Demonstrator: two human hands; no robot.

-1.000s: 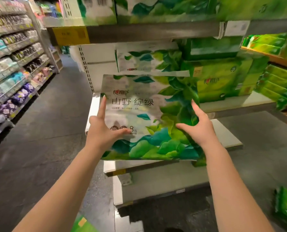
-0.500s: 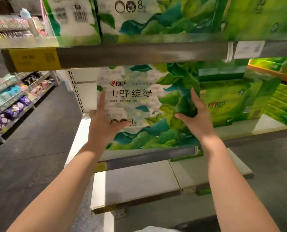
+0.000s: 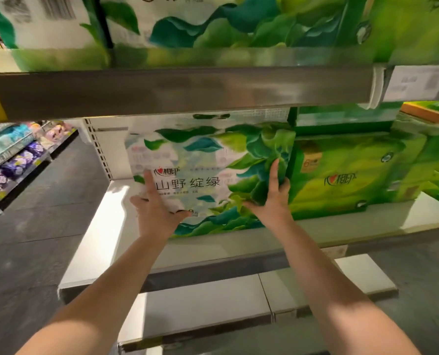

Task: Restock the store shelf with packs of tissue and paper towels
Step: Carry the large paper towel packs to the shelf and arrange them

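A tissue pack (image 3: 203, 162) printed with green leaves on white stands upright on the middle shelf (image 3: 213, 247), set back under the upper shelf. My left hand (image 3: 157, 213) presses flat on its lower left face, index finger pointing up. My right hand (image 3: 272, 201) lies against the pack's right side with straight fingers, close to the bright green packs (image 3: 346, 175) beside it.
The upper shelf rail (image 3: 187, 90) runs across just above my hands and carries more leaf-print packs (image 3: 213, 21) and a white price label (image 3: 415, 83). A lower shelf (image 3: 208, 303) juts out below. Across the dark aisle floor at left are shelves of other goods (image 3: 13, 160).
Both hands have raised the pack from in front of the shelves and pushed it back onto the middle shelf, next to the green packs. The view has moved closer and upward.
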